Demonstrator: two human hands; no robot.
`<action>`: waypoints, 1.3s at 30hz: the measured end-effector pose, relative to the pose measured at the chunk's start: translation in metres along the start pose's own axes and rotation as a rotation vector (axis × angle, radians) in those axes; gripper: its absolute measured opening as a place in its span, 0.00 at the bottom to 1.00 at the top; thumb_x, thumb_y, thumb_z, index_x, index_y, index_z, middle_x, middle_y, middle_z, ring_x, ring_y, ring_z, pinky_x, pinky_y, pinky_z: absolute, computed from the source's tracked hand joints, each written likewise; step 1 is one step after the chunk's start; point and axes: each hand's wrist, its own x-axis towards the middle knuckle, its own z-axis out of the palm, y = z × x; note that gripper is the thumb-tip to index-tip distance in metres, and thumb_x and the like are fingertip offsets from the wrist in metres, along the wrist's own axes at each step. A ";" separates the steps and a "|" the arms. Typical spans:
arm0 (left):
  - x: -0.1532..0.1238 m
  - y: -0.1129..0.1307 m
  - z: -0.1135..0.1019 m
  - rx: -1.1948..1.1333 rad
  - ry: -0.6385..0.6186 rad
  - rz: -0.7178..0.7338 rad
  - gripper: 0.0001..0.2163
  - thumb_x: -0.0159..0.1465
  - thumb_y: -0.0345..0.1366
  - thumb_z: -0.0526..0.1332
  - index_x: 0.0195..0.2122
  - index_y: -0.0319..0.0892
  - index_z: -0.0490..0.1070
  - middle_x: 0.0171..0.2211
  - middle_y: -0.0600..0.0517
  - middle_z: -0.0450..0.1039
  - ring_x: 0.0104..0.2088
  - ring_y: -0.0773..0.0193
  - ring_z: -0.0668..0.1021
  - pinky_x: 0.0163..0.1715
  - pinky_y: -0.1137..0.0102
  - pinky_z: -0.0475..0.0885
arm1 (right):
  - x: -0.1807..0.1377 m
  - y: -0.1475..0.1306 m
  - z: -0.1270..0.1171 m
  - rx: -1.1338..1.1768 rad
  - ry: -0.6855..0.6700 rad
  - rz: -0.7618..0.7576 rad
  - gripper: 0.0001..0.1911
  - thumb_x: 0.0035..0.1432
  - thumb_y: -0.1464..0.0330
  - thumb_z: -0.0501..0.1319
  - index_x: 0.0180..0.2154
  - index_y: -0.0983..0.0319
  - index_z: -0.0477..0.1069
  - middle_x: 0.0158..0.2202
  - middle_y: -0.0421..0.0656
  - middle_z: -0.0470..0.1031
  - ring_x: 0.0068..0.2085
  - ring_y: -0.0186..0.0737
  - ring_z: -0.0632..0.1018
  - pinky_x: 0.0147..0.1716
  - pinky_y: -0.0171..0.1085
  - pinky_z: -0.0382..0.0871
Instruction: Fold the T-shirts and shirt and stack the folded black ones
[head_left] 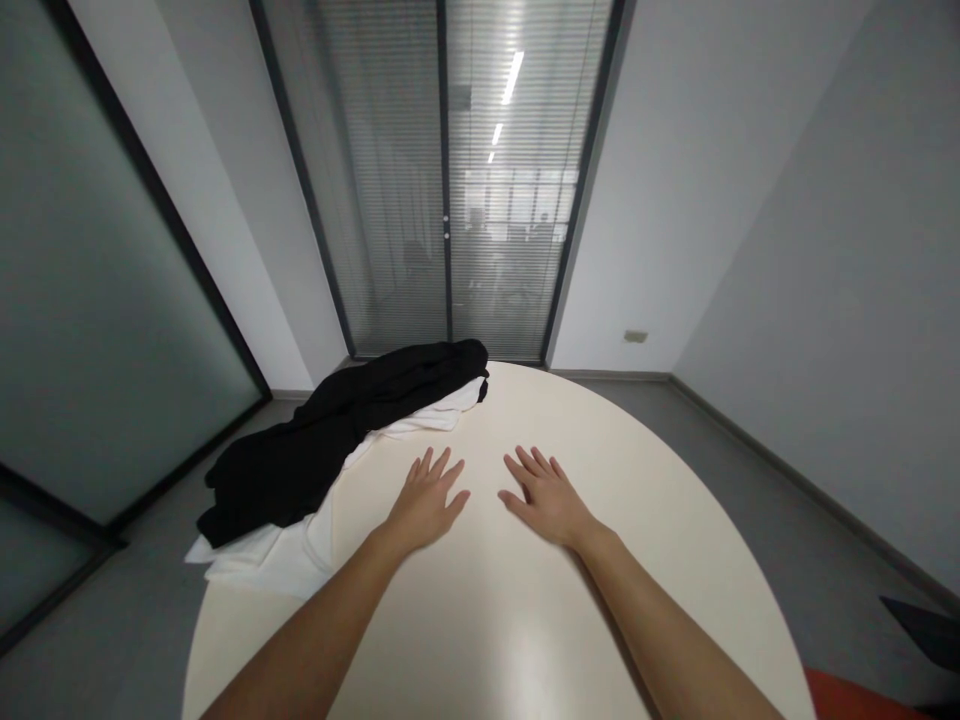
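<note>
My left hand point(426, 503) is over the middle of a cream round table point(540, 620), palm down with its fingers spread and nothing in it. To its right, my right hand point(550, 500) is held the same way, fingers stretched out and holding nothing. Whether the palms touch the tabletop I cannot tell. A black cloth garment point(337, 430) lies in a long heap along the table's far left edge. Beneath it, white fabric point(289, 560) sticks out toward my left hand, without touching it.
Beyond the table stands a glass partition point(397, 180) with blinds. A frosted panel point(97, 300) is on the left and a grey wall point(840, 330) on the right. Something red point(855, 697) and a dark pointed object point(922, 630) show at the lower right.
</note>
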 end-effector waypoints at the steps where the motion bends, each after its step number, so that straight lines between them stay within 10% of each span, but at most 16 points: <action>1: 0.000 0.000 0.000 -0.001 0.001 0.000 0.27 0.72 0.50 0.50 0.69 0.46 0.60 0.72 0.44 0.50 0.72 0.42 0.49 0.68 0.47 0.49 | 0.000 0.000 0.001 -0.001 -0.002 0.000 0.39 0.67 0.45 0.47 0.71 0.58 0.51 0.74 0.47 0.43 0.73 0.57 0.45 0.70 0.56 0.38; 39: -0.003 0.002 -0.004 -0.019 0.000 -0.009 0.27 0.72 0.49 0.50 0.68 0.45 0.61 0.72 0.43 0.50 0.72 0.43 0.50 0.68 0.47 0.49 | 0.001 0.002 0.005 0.002 0.013 -0.009 0.40 0.67 0.45 0.47 0.71 0.58 0.52 0.74 0.47 0.43 0.73 0.57 0.45 0.69 0.56 0.39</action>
